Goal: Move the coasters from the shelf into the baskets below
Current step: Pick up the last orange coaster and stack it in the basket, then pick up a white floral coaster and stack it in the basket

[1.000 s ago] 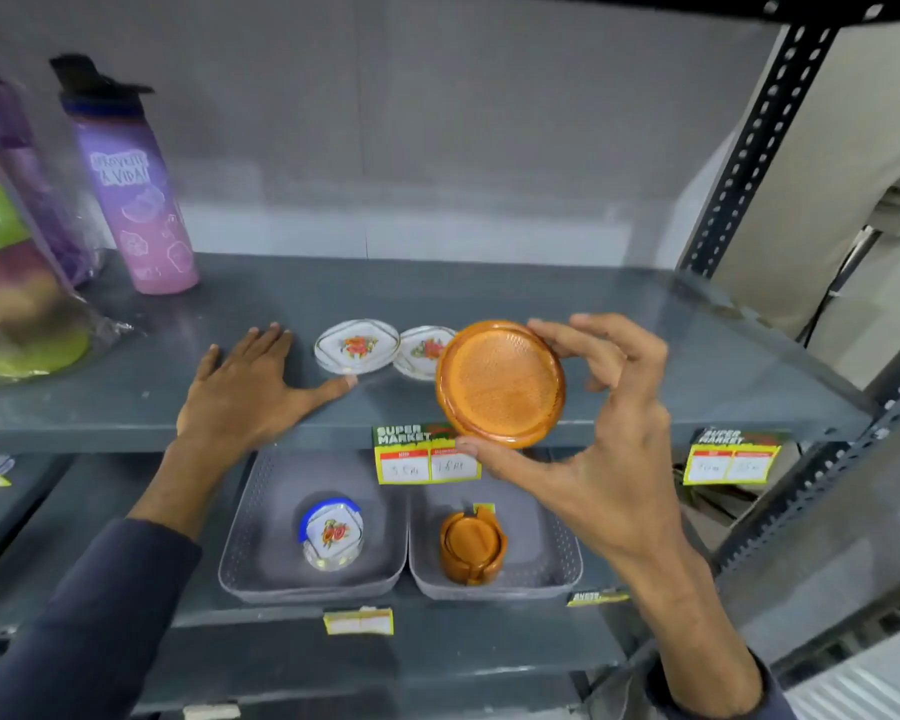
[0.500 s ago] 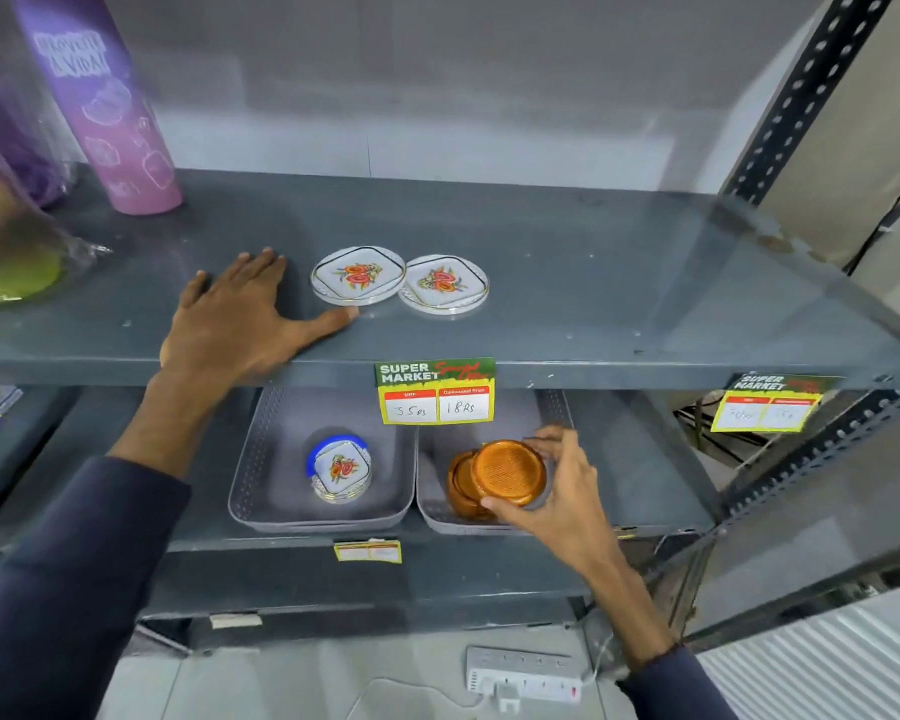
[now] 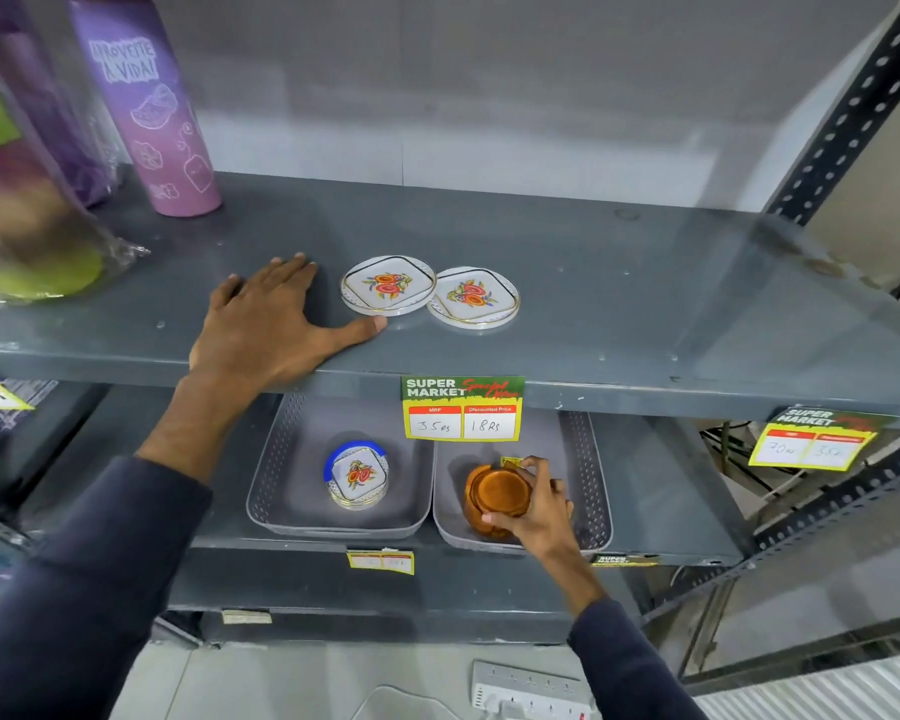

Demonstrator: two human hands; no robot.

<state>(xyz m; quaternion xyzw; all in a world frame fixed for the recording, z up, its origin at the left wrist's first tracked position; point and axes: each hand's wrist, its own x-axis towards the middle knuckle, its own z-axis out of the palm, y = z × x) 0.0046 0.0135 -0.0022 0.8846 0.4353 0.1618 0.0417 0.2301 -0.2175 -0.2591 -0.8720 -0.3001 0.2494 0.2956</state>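
Coasters: right hand [image 3: 533,506] grips orange coaster [image 3: 500,493] onto right basket [image 3: 593,491] stack, left hand [image 3: 271,324] flat open on shelf [image 3: 645,304], two floral coasters [image 3: 430,293] left.

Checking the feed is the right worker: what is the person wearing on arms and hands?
Both arms have long dark navy sleeves, ending short of the wrists. The left hand and right hand are bare: no gloves, and no rings, watch or bands that I can see. The sleeves look plain, with no markings visible.

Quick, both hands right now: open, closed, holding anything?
Left hand: open, flat on the grey metal shelf, holding nothing.
Right hand: closed on the round orange coaster in the right grey basket.
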